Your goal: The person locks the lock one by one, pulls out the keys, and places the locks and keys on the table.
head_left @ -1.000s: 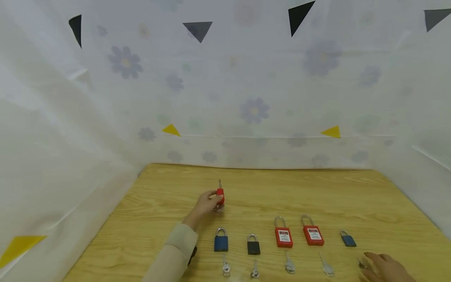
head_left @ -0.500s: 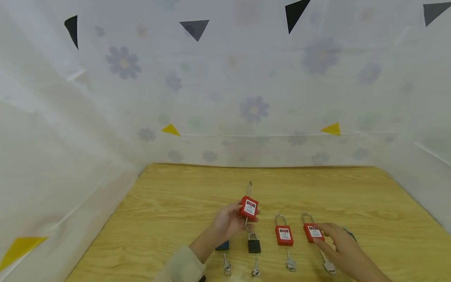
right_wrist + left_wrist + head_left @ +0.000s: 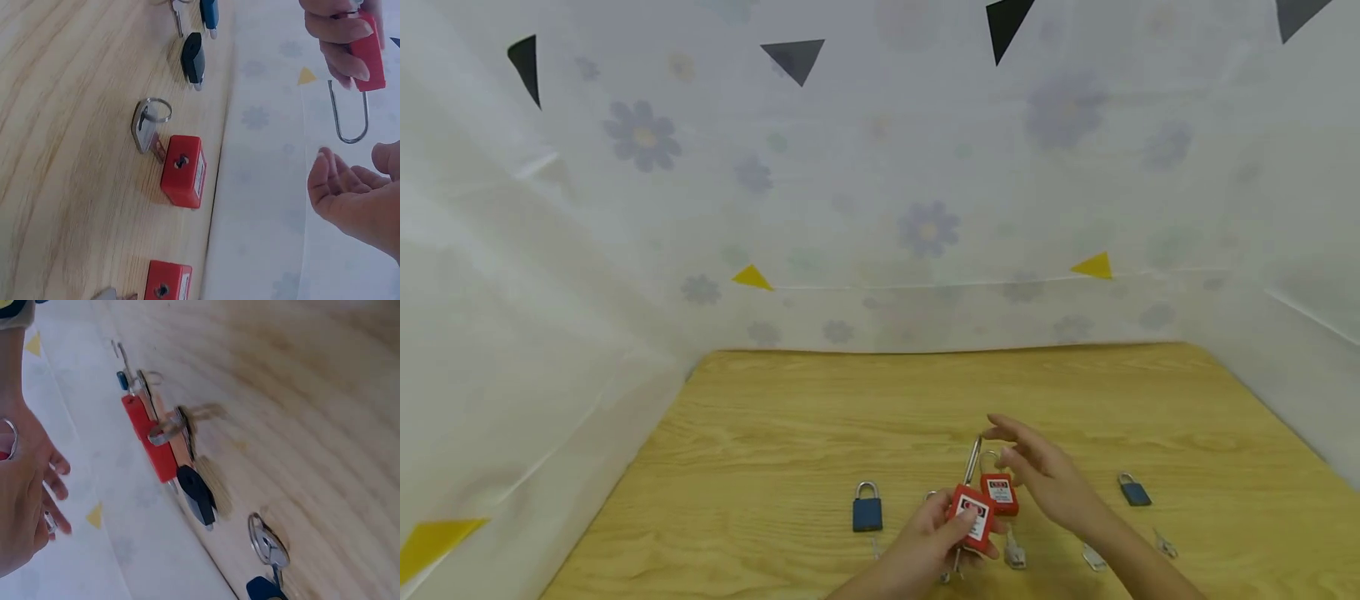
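Note:
My left hand (image 3: 934, 533) grips a red padlock (image 3: 976, 520) by its body, thumb across the white label. The padlock's shackle (image 3: 352, 141) points up, and in the right wrist view one leg stands free beside the body. A metal ring (image 3: 14, 434) shows at the padlock's lower end in the left wrist view. My right hand (image 3: 1054, 487) is held close by the tip of the shackle, fingers relaxed and holding nothing. Behind the two hands, a second red padlock (image 3: 1000, 492) rests on the table, with a key (image 3: 1016, 554) in front of it.
On the wooden table (image 3: 760, 417) are a blue padlock (image 3: 867, 515) at left and a small blue padlock (image 3: 1134, 492) at right. A black padlock (image 3: 194, 59) and another red padlock (image 3: 164, 281) show in the right wrist view. Keys (image 3: 1165, 545) lie in front. White sheeting (image 3: 820, 217) surrounds the table.
My left hand has brought the red padlock rightward and nearer, turning its label into view. My right hand has left the keys at right and come leftward to the shackle.

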`<state>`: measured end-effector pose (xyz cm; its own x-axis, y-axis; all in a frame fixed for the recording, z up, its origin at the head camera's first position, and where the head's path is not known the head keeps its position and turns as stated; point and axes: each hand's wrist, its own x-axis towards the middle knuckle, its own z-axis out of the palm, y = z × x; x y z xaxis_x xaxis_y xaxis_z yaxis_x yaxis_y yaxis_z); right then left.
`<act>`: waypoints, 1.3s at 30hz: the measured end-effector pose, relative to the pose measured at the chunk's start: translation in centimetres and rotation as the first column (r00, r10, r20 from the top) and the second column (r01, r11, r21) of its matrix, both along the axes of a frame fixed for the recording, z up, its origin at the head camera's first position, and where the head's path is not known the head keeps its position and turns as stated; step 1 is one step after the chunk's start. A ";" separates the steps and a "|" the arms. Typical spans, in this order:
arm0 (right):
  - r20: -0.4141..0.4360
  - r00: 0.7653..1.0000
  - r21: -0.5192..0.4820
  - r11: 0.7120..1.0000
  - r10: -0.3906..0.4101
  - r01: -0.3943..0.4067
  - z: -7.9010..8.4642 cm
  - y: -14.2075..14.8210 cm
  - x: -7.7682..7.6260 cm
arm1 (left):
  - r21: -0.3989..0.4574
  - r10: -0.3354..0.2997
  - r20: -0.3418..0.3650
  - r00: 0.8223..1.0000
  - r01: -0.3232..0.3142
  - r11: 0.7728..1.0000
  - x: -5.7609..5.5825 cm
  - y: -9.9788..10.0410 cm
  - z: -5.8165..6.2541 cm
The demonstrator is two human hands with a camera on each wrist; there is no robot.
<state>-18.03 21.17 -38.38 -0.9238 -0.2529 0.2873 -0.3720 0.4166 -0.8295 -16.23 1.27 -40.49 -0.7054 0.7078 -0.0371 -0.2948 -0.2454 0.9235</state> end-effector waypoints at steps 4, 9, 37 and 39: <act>0.055 0.997 -0.150 0.988 0.044 -0.036 0.3 -0.6 0.5 | 0.036 -0.029 -0.033 0.999 0.030 0.999 1.0 0.0 -0.2; -0.023 0.996 -0.177 0.981 -0.082 0.076 1.1 -1.2 1.4 | 0.034 0.058 -0.009 0.998 -0.058 0.998 1.8 0.2 -0.2; -0.277 0.952 -0.125 0.987 -0.128 0.096 1.8 -3.0 3.4 | -0.179 0.329 -0.100 0.939 -0.343 0.922 1.8 1.2 0.4; -0.287 0.946 -0.135 0.984 -0.150 0.116 1.7 -3.1 3.5 | -0.212 0.354 -0.127 0.927 -0.374 0.903 1.6 1.0 0.5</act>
